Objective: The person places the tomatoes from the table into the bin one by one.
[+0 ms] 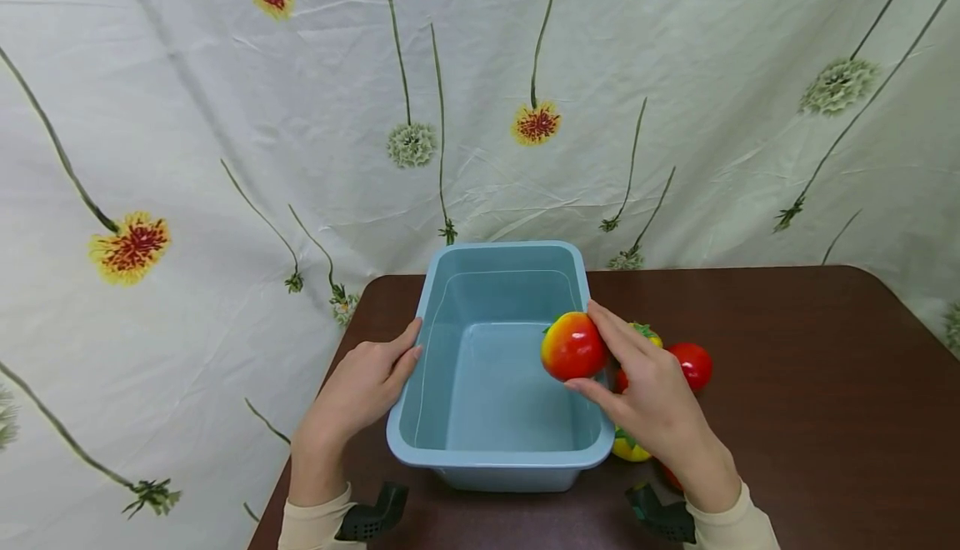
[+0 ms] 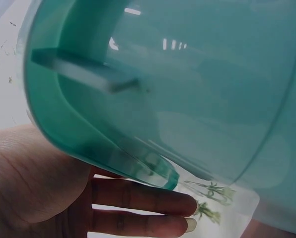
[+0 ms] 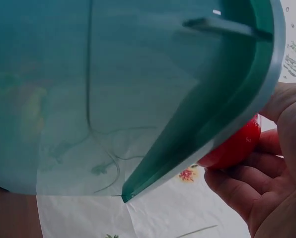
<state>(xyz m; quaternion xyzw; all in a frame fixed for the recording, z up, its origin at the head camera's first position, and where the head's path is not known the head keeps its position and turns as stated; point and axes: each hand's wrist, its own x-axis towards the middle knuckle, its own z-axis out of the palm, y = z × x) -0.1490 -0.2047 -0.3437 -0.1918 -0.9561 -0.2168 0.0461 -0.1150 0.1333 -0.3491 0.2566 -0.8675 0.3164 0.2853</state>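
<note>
A light blue plastic bin (image 1: 495,458) stands on the table between my hands, its inside bare. My left hand (image 1: 360,387) touches the left rim with thumb and index fingertips. In the left wrist view, that hand's straight fingers (image 2: 143,196) lie along the outside of the bin. With thumb and fingers my right hand (image 1: 660,396) holds a glossy red-and-yellow fruit (image 1: 573,347) over the bin's right rim. In the right wrist view, the bin wall partly hides this fruit (image 3: 237,146), and the curled fingers rest against its red side.
Right of the bin, partly behind my right hand, lie a round red fruit (image 1: 692,366) and a yellow one with green leaves (image 1: 630,446), among several others. The dark brown table (image 1: 825,400) has a rounded far edge. Behind it hangs a white flowered cloth (image 1: 480,183).
</note>
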